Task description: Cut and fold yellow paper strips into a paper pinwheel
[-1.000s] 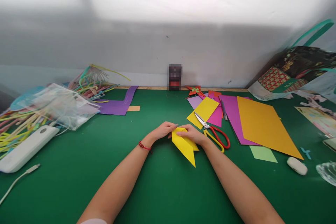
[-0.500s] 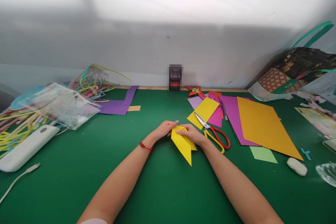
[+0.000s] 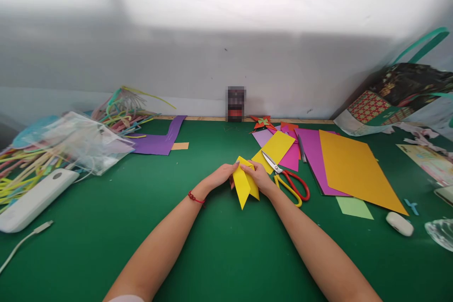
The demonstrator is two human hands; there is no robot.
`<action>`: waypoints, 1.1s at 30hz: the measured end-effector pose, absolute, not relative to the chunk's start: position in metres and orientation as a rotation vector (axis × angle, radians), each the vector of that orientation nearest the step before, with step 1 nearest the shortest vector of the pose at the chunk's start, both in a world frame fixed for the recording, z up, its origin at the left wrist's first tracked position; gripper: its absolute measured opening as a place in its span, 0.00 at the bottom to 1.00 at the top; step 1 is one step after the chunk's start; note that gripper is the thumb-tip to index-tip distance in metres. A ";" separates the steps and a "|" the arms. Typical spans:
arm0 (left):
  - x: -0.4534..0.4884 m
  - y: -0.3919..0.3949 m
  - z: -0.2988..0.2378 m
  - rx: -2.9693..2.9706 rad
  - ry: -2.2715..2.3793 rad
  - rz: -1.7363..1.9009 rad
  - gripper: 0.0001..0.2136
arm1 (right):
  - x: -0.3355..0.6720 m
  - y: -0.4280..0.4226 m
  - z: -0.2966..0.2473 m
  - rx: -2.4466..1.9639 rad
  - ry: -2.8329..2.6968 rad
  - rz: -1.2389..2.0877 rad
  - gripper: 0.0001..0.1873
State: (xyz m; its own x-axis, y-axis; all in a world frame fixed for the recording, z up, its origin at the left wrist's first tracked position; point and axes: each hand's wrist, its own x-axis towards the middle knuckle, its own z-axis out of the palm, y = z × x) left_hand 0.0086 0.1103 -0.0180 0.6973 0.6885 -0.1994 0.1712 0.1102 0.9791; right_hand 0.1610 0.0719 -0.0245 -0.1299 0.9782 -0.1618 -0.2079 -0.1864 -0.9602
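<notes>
Two-handed, pinching folded yellow paper (image 3: 242, 186) between left hand (image 3: 222, 175) and right hand (image 3: 261, 177), clamping opposite upper sides.

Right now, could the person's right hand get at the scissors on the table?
Probably yes: the scissors lie close by, to the right of the right hand, uncovered, with nothing seen between. That hand holds the folded yellow paper, though, so it might need to let go first.
</notes>
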 end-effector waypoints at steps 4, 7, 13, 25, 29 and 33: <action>0.008 0.109 -0.015 1.457 0.755 0.434 0.31 | 0.161 0.072 -0.024 -1.123 -1.042 1.515 0.17; 0.007 0.109 -0.014 1.460 0.762 0.419 0.30 | 0.161 0.072 -0.025 -1.107 -1.034 1.534 0.17; 0.011 0.106 -0.017 1.456 0.780 0.444 0.28 | 0.167 0.076 -0.027 -1.062 -1.066 1.610 0.17; 0.024 0.111 -0.022 1.317 0.886 0.542 0.23 | 0.194 0.115 -0.020 -1.161 -1.149 1.548 0.16; 0.023 0.124 -0.016 1.213 0.849 0.547 0.25 | 0.188 0.127 -0.015 -1.178 -1.085 1.542 0.17; 0.018 0.137 -0.017 1.190 0.803 0.567 0.26 | 0.175 0.132 -0.015 -1.211 -1.053 1.504 0.19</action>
State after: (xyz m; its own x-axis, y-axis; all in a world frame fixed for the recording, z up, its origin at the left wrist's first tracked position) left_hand 0.0180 0.1374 -0.0173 0.6052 0.7576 -0.2443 0.0229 0.2902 0.9567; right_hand 0.1746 0.1322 -0.0152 -0.1065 0.9718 -0.2103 -0.1346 -0.2236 -0.9653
